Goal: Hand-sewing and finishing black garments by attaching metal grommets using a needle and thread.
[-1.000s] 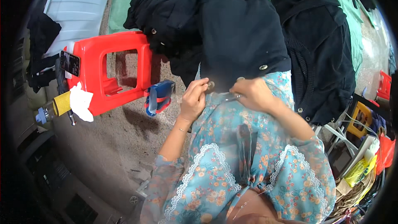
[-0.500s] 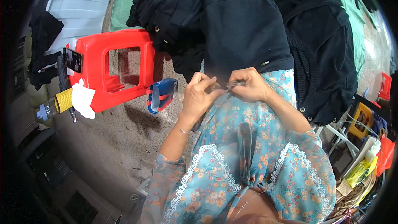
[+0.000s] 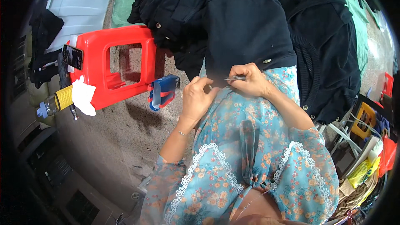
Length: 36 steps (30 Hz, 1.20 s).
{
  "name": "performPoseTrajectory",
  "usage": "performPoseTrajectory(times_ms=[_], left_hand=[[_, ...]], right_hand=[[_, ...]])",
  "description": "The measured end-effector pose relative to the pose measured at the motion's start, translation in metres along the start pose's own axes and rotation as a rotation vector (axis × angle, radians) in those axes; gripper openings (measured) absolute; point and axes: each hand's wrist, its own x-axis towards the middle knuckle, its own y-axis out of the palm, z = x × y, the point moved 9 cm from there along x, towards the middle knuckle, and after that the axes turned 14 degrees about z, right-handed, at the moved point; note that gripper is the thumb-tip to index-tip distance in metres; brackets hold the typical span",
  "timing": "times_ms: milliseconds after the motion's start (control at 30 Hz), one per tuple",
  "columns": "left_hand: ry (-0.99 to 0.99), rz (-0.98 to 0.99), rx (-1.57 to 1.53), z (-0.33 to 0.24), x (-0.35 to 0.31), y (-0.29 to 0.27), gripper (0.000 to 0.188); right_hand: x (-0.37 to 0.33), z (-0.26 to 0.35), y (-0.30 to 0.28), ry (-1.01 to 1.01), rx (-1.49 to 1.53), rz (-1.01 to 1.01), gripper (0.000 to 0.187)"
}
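My right hand [image 3: 249, 81] is closed around what looks like a small pair of metal thread snips [image 3: 236, 78], its thin points toward the left. My left hand [image 3: 198, 98] sits just left of it over my lap, fingers curled and thumb close to the forefinger. Whatever may be in that pinch is too small to make out. The hands are apart. Just beyond them a black knit garment [image 3: 248, 29] lies spread over my knees, with a button near its lower right edge.
More black garments [image 3: 325, 21] with buttons lie beyond and to the right, over green sheeting [image 3: 131, 0]. At left, a red plastic stool [image 3: 96, 66] bears a phone [image 3: 73, 56] and white tissue [image 3: 83, 96]. A blue box [image 3: 163, 91] stands beside the stool.
The hands have drawn apart slightly. My right hand has turned up a little, so the snips' points now show; my left hand has shifted slightly left and down.
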Motion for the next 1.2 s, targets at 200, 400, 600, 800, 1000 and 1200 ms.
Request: performPoseTrajectory(times_ms=[200, 400, 600, 800, 1000, 1200], left_hand=[[-0.027, -0.004, -0.139, 0.012, 0.000, 0.002, 0.015], [-0.030, -0.140, -0.100, 0.017, -0.002, 0.003, 0.007], [-0.104, -0.165, -0.492, 0.053, 0.001, 0.022, 0.009], [-0.163, -0.150, -0.765, 0.062, 0.001, 0.030, 0.013], [-0.115, -0.188, -0.725, 0.057, -0.001, 0.030, 0.013], [-0.061, -0.254, -0.599, 0.049, -0.001, 0.026, 0.015]], right_hand=[[0.001, 0.011, 0.003, -0.090, -0.177, 0.001, 0.010], [0.002, 0.017, 0.006, -0.079, -0.280, 0.013, 0.015], [-0.005, 0.043, 0.012, -0.256, -0.524, -0.167, 0.023], [-0.004, 0.063, 0.032, -0.248, -0.849, -0.126, 0.019], [0.001, 0.074, 0.045, -0.311, -1.026, -0.148, 0.014], [0.002, 0.071, 0.050, -0.350, -1.085, -0.141, 0.015]])
